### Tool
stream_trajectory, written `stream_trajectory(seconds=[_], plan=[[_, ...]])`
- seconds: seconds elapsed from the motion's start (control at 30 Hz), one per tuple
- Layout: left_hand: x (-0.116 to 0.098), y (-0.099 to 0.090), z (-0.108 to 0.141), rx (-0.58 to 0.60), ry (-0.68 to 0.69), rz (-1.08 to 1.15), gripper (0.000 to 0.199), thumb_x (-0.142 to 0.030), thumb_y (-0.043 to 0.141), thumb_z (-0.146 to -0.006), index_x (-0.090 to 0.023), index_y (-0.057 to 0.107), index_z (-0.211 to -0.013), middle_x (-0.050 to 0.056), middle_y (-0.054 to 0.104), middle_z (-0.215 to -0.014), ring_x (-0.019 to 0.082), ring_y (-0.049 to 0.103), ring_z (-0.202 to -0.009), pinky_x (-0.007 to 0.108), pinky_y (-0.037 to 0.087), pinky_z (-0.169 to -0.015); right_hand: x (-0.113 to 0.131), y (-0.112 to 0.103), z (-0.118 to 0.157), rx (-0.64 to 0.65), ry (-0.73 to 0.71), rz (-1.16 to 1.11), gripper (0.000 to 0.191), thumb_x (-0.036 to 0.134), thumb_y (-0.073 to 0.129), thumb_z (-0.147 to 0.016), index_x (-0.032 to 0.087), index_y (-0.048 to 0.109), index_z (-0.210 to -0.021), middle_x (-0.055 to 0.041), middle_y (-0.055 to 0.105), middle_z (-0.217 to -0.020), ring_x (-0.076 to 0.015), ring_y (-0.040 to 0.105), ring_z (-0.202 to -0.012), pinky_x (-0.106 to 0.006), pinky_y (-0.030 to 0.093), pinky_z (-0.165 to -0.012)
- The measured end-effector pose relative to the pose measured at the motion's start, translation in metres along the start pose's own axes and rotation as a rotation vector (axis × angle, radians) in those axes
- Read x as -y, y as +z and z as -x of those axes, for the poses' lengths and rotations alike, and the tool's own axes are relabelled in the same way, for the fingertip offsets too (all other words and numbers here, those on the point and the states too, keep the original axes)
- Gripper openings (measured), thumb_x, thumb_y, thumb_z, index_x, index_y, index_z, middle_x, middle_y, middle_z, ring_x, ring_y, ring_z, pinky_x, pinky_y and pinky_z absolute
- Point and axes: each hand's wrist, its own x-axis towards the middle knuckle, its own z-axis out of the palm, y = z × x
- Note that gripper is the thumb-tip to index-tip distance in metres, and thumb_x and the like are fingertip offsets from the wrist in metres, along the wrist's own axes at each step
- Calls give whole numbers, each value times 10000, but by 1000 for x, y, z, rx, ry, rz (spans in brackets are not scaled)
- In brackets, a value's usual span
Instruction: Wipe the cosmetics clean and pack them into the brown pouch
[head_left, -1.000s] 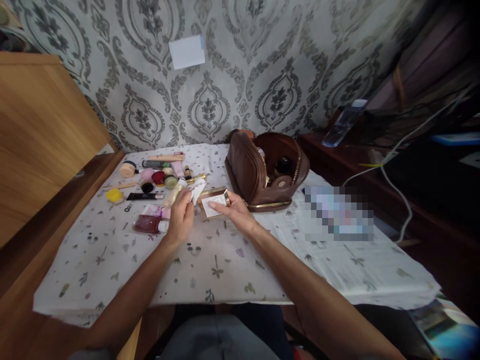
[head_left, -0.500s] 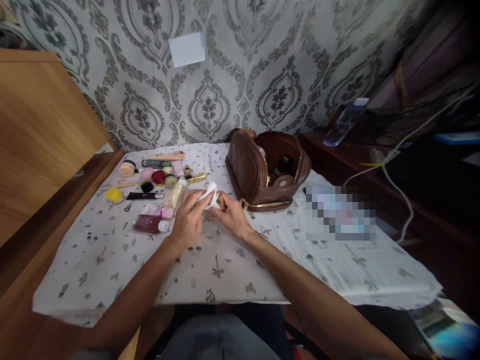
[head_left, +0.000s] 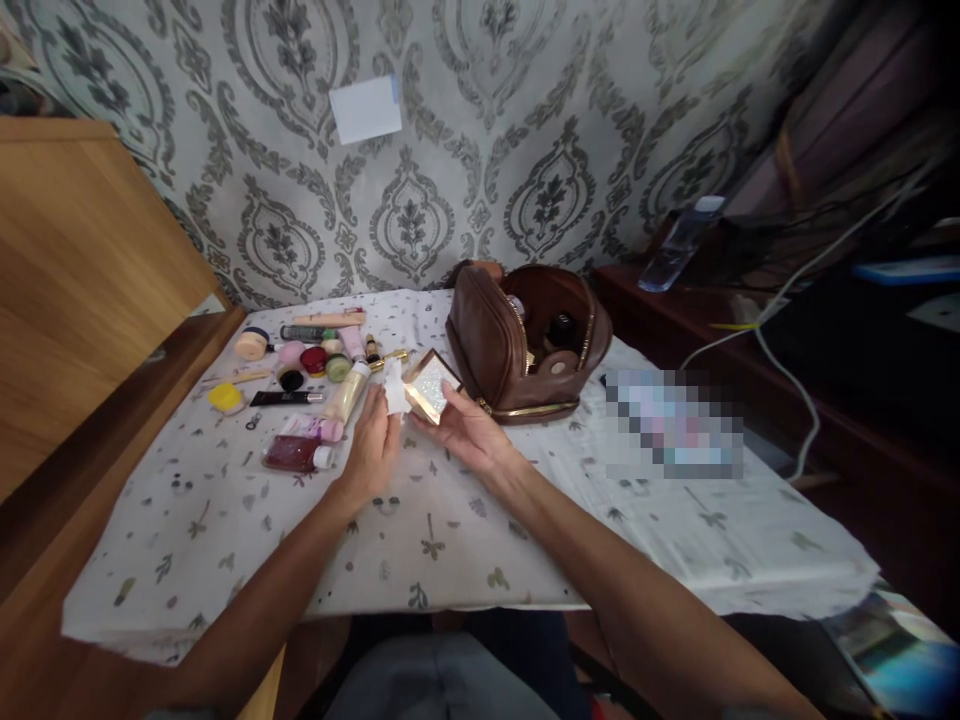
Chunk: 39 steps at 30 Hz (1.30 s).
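Yellow-lidded pot [head_left: 225,398]: on the cloth, far left of the loose cosmetics.
Bottle of red liquid [head_left: 292,453]: lying flat, white cap rightward.
Cream tube [head_left: 347,393]: just beyond the left hand.
Left hand [head_left: 373,440]: fingers bent, pinching a white tissue [head_left: 395,388]. Half a second ago the tissue covered the compact; now it sits at its left edge, contact uncertain.
Gold-edged compact [head_left: 433,388]: between the hands, above the cloth; glittered face now in view, where a white label showed one second ago. By judgement, that face is now free for handling, its weight borne by one hand.
Right hand [head_left: 480,432]: fingers beneath, thumb on top, gripping the compact.
Brown bag [head_left: 484,345]: unzipped, behind the right hand.
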Motion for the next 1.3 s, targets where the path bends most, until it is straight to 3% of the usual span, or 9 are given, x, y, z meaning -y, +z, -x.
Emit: stream_trajectory(seconds=[0.13,0.27,0.57,0.67,0.83,1.0,1.1,1.3], plan=[[10,-1,0,-53,-50,-13,384,-332,366,-997,-165,511,-1311,150,601,-1236,264,557,-1179,451,432,-1041,-8,0,4,24,38,154,291,152,858,-665,185,671,-885,15,747,-805,-108,648,-649,-213,519,-589],[12,-5,-2,-38,-43,1,400,-308,332,-1001,-160,529,-1316,154,604,-1264,260,560,-1196,448,437,-1045,-14,3,7,69,10,267,399,104,890,-579,155,689,-920,-12,754,-835,-112,661,-675,-177,497,-543],[-10,-3,2,135,96,5,468,-173,347,-987,-197,425,-1448,127,563,-1342,216,540,-1250,378,444,-1068,-6,1,-3,-73,-28,38,203,156,833,-722,178,643,-791,34,692,-677,-79,616,-584,-176,522,-546],[-9,-2,5,109,142,-37,490,-155,353,-982,-198,395,-1469,139,534,-1386,231,506,-1304,402,437,-1092,-9,1,-3,-52,58,21,179,285,788,-799,184,642,-821,32,671,-648,-96,615,-592,-202,513,-551],[-8,-4,4,118,248,-38,521,-115,339,-981,-214,368,-1492,139,505,-1440,240,470,-1357,442,430,-1121,-10,5,5,6,103,97,376,581,670,-830,216,658,-922,33,684,-729,-131,608,-648,-242,472,-540],[-11,-4,0,113,355,-23,503,-104,344,-989,-230,409,-1471,121,456,-1512,252,426,-1409,467,425,-1146,-9,7,11,44,100,121,382,621,628,-837,257,675,-942,46,692,-775,-137,613,-723,-250,484,-618],[-17,-3,0,157,398,-61,480,-111,351,-998,-213,416,-1462,116,460,-1516,250,395,-1432,478,424,-1158,-10,5,10,54,129,109,397,637,643,-813,243,670,-859,38,686,-715,-144,621,-714,-253,501,-639],[-25,0,5,287,567,-128,337,-85,406,-986,-142,578,-1270,113,574,-1419,230,377,-1444,459,453,-1137,-1,2,10,224,264,107,777,887,539,-656,167,678,-912,-107,718,-833,-267,667,-917,-370,562,-726]])
